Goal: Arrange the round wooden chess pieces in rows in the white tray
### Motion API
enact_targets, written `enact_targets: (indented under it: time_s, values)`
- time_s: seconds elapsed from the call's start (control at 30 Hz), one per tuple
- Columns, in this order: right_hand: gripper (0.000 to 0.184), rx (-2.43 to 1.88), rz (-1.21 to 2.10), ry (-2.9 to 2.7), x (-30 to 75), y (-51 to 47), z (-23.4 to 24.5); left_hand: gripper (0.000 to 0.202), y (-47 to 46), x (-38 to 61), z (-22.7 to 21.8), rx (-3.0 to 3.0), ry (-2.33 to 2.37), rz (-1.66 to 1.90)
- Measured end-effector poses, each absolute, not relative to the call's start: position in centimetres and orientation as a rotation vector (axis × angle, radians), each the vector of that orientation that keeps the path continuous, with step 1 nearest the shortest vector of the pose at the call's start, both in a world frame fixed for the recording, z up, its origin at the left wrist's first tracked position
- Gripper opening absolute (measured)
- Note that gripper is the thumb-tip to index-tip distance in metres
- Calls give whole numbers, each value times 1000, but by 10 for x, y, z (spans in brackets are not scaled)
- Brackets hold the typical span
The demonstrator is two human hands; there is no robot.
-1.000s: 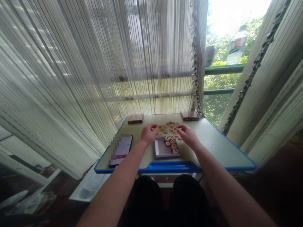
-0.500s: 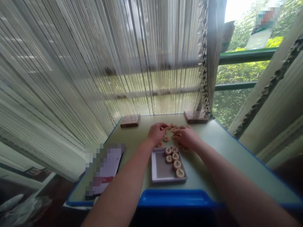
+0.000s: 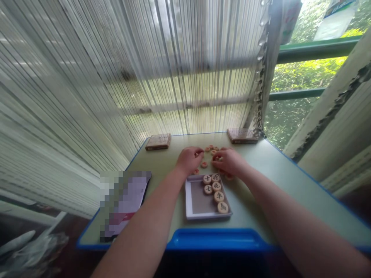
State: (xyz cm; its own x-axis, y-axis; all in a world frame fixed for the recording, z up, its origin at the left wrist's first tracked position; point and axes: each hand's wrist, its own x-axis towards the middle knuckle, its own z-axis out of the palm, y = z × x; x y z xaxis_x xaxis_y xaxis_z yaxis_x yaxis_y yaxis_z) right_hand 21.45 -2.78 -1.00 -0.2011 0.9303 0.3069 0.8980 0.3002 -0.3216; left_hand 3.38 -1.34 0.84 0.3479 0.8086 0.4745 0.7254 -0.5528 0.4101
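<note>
Beyond an open shallow box [image 3: 189,200], my left hand [image 3: 189,159] has its thumb and fingers closed around what looks like a round wooden Chinese chess piece, mostly hidden. Opposite it, the fingers of my right hand [image 3: 227,159] curl over another piece, partly showing under them. A red-marked chess piece [image 3: 204,164] lies on the table between the hands. Several more loose pieces [image 3: 211,148] are scattered just past the fingertips, and others lie below my right palm. Inside the box, black-marked pieces [image 3: 216,186] stand in two columns along its right side.
A folded wooden case [image 3: 158,141] rests at the table's far left and a similar case [image 3: 242,136] at the far right. A dark-edged tablet or pad [image 3: 131,200] lies left of my forearm. A blue tray [image 3: 214,239] forms the near edge. String curtains [image 3: 185,69] hang behind.
The whole view has shifted slightly as my head moved. My left hand has drawn a little back from the far pieces, and the fingers of my right hand have curled in. The boxed pieces stay put.
</note>
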Motion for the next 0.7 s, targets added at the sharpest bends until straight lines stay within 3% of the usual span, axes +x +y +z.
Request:
enact_targets:
  time_s: [0.27, 0.53, 0.7]
  values:
    - [25, -1581, 190, -2073, 214, -30, -9, 20, -22, 35, 8, 2463, 1422, 954]
    - [31, -1917, 171, -1750, 248, -21, -3, 24, -18, 38, 7, 2381, 1284, 1020]
    - [34, -1862, 245, -1823, 238, -17, -11, 28, -17, 42, 7, 2281, 1159, 1030]
